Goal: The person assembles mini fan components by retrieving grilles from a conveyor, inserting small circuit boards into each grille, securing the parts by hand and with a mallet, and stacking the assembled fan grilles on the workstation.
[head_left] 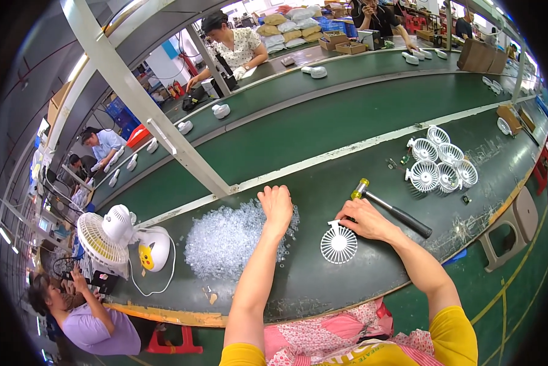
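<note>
A heap of small clear plastic pieces (222, 238) lies on the dark bench in front of me. Over its right edge is my left hand (276, 206), fingers curled together; whatever they hold, if anything, is hidden. My right hand (366, 218) pinches the short neck of a round white fan guard (338, 245), which lies flat on the bench with its ribs fanning out from a solid centre. Just beyond that hand rests a hammer (399, 213) with a yellow head and black grip, lying at a slant.
Several white fan guards (449, 154) cluster at the right, small green parts beside them. A white desk fan (112, 235) with a cord stands at the left. A post (158, 116) rises behind the heap. Beyond runs a green conveyor (310, 110); people work across it.
</note>
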`<state>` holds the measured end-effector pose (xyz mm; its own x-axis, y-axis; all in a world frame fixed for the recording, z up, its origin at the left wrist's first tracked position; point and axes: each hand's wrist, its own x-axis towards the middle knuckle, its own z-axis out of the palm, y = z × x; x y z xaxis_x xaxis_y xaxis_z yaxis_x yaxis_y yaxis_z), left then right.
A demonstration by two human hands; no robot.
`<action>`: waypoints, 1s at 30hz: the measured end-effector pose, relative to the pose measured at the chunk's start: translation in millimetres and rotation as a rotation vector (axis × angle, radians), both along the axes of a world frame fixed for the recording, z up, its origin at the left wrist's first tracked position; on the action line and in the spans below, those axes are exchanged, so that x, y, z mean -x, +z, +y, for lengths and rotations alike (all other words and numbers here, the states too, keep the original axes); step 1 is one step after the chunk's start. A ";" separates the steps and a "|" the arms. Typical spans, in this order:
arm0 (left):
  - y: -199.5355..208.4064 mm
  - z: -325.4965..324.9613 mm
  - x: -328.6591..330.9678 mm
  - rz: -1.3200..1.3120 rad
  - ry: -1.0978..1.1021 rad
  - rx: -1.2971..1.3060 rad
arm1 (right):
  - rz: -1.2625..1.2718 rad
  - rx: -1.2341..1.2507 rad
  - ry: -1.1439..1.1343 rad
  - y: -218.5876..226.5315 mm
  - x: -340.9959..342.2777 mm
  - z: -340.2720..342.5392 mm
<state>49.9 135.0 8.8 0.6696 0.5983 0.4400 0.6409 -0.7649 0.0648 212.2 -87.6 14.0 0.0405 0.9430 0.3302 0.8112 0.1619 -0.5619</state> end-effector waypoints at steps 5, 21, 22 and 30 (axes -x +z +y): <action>20.2 -18.9 3.4 -0.267 -0.179 0.082 | 0.048 0.021 0.003 3.9 2.7 -0.8; 5.1 -105.3 34.4 -1.012 -0.326 1.617 | 0.649 -0.084 -0.118 17.9 37.8 1.9; 4.2 -105.5 34.8 -1.013 -0.326 1.617 | 0.648 -0.084 -0.118 17.4 38.3 1.7; 3.3 -108.6 35.8 -1.024 -0.294 1.640 | 0.623 -0.077 -0.130 17.9 42.6 -0.2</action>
